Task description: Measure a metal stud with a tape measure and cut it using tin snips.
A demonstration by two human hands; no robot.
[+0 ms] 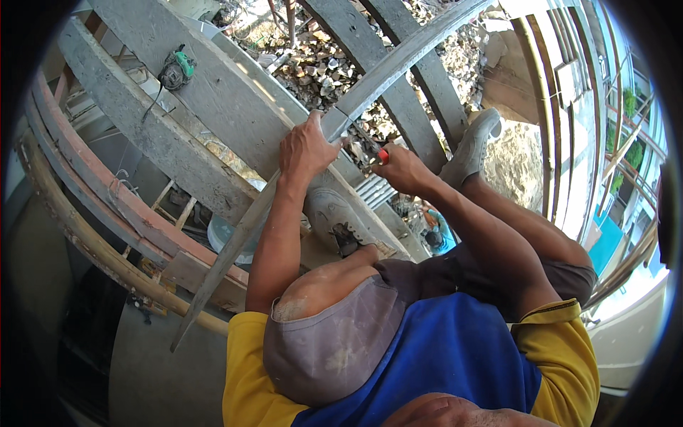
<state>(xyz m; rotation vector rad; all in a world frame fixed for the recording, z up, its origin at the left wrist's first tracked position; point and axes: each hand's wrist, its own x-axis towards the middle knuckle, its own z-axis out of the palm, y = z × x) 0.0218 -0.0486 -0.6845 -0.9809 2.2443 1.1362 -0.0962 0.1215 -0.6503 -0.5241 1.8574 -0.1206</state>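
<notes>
A long grey wooden strip runs slantwise from the upper right, passing under my left hand to the lower left. My left hand grips it near the middle, fingers wrapped over its edge. A dark line crosses the strip just beyond those fingers. My right hand is closed round a tool with a red handle. The tool's thin dark front part points toward the strip beside that line; its exact kind cannot be made out. My shoes rest on planks, one on either side of my hands.
Weathered planks form a raised platform with gaps. A green-and-black reel-like thing with a dark cord lies on one. Rubble shows below. Curved-looking rails run along the left, poles along the right. A whitish bucket stands lower down.
</notes>
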